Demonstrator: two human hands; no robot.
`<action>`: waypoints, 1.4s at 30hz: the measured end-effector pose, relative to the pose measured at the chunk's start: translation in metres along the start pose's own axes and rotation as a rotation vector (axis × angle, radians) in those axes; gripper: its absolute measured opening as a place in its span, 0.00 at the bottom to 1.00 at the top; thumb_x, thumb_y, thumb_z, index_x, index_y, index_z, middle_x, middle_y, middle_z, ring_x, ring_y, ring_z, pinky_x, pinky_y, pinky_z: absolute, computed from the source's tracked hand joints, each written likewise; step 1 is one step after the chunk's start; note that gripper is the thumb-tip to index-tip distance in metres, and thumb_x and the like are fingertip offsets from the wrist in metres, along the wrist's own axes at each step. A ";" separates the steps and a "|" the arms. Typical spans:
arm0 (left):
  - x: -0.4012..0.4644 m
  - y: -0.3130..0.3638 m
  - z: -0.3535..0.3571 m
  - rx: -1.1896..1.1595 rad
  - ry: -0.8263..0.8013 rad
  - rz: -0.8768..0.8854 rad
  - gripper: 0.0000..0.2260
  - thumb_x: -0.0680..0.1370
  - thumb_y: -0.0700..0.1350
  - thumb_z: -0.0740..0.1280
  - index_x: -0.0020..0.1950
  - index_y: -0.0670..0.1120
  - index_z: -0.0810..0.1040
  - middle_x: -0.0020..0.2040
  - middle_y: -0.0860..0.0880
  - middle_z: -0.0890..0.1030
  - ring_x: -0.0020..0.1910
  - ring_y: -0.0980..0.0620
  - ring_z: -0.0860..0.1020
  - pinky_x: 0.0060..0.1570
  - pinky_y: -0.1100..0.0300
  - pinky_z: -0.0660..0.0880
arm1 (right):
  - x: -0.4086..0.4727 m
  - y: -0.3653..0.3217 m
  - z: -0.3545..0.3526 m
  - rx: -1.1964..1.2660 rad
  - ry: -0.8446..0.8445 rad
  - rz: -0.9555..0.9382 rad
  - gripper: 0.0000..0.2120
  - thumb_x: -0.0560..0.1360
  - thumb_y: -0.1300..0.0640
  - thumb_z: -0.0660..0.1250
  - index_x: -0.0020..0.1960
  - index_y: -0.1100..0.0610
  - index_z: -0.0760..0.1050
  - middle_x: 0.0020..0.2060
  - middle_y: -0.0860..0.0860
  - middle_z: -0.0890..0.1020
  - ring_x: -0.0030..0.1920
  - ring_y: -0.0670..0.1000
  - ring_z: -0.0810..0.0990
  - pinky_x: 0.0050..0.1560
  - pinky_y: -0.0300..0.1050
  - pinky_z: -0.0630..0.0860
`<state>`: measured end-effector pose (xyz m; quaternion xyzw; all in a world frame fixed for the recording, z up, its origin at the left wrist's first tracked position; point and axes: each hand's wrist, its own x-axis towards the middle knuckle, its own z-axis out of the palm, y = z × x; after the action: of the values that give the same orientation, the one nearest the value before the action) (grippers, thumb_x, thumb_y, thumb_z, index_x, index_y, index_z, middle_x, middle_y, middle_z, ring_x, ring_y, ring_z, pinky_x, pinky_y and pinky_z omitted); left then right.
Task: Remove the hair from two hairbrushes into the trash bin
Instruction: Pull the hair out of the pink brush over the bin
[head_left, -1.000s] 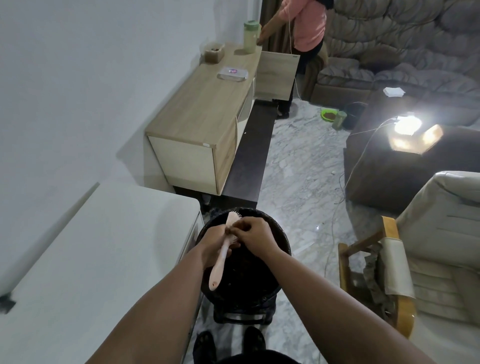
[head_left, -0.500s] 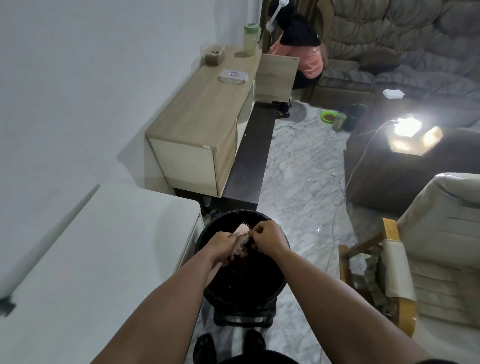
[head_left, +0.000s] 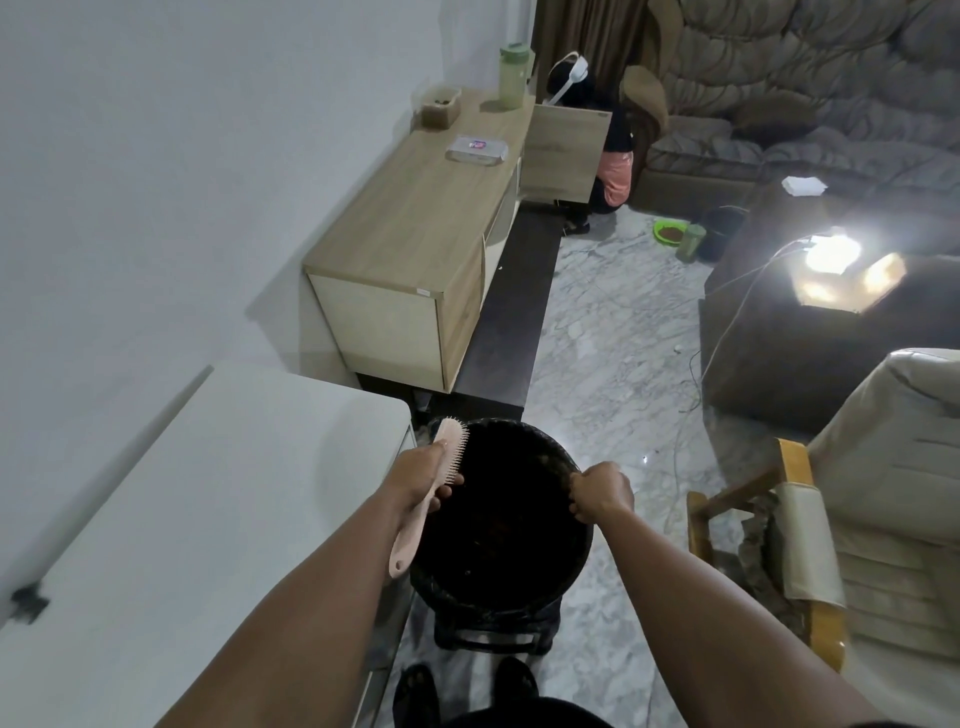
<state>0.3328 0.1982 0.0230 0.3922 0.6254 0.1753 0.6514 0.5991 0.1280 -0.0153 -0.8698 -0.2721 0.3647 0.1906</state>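
Observation:
A pink hairbrush is gripped by my left hand at the left rim of the round black trash bin. Its bristles face right, toward the bin, and its handle points down toward me. My right hand is over the bin's right rim with the fingers pinched downward; whether hair is between them is too small to tell. The bin's inside is dark. A second hairbrush is not in view.
A white table stands at my left, touching the bin. A wooden cabinet lies beyond it. An armchair stands at right and a dark sofa with a lamp further back. A person crouches by the cabinet. The floor is marble.
My hands have come apart: the left carried the brush to the bin's left rim, the right pulled away to the right rim. The person at the back has crouched lower.

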 end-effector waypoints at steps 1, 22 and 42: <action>0.001 0.000 -0.001 -0.024 -0.007 -0.026 0.17 0.86 0.53 0.58 0.66 0.42 0.76 0.47 0.40 0.85 0.32 0.52 0.77 0.26 0.63 0.73 | -0.001 -0.002 -0.001 0.002 -0.009 0.003 0.09 0.76 0.61 0.65 0.43 0.64 0.82 0.33 0.59 0.86 0.32 0.58 0.87 0.36 0.55 0.87; -0.021 0.018 0.013 -0.177 -0.225 -0.143 0.17 0.85 0.48 0.55 0.59 0.37 0.77 0.44 0.39 0.84 0.28 0.52 0.76 0.23 0.63 0.75 | -0.036 -0.050 0.049 0.317 -0.513 -0.168 0.03 0.78 0.69 0.71 0.45 0.66 0.83 0.30 0.56 0.83 0.27 0.48 0.82 0.31 0.40 0.80; -0.007 -0.001 0.004 -0.077 -0.057 -0.033 0.14 0.85 0.44 0.57 0.71 0.49 0.67 0.60 0.37 0.83 0.37 0.48 0.82 0.34 0.57 0.81 | -0.007 -0.011 0.023 0.108 -0.235 -0.047 0.12 0.76 0.68 0.71 0.58 0.60 0.83 0.43 0.54 0.85 0.37 0.54 0.87 0.42 0.51 0.88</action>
<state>0.3350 0.1915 0.0265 0.3613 0.6057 0.1770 0.6865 0.5741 0.1355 -0.0208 -0.8028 -0.2927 0.4740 0.2125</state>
